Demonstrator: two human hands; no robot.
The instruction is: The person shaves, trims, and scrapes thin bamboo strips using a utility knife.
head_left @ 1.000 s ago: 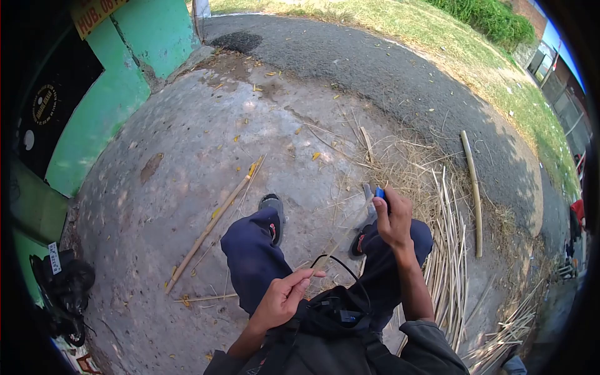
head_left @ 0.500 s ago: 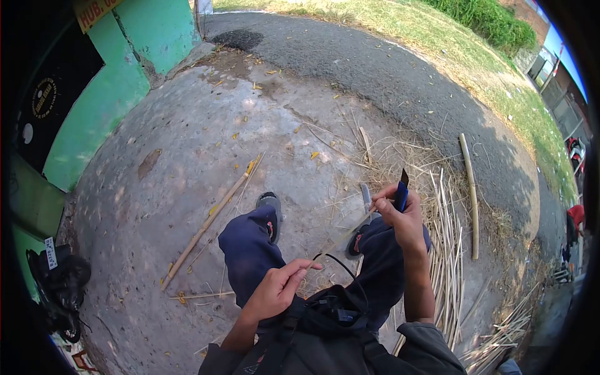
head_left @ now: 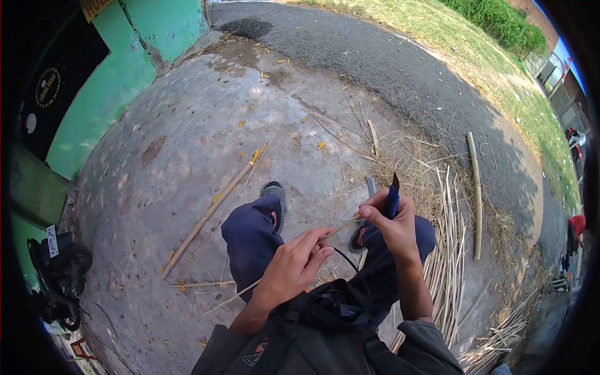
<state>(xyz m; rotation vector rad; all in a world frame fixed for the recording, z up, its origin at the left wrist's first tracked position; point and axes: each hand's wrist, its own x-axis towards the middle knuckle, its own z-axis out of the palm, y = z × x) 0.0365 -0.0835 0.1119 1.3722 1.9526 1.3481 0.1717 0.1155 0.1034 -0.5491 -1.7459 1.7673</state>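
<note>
The left hand [head_left: 294, 267] pinches a thin pale strip [head_left: 342, 229] partway along, between the knees. The right hand [head_left: 397, 226] pinches its far end between thumb and finger — and also grips a blue utility knife [head_left: 392, 201], blade upward. Loose split strips [head_left: 447, 244] lie beside the right leg [head_left: 422, 240].

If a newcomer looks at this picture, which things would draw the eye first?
Probably the blue-handled knife, its dark blade jutting from the grip of the right hand. A thin pale strip spans from there to the left hand. Then perhaps the pile of long pale strips on the ground beside the right leg.
</note>
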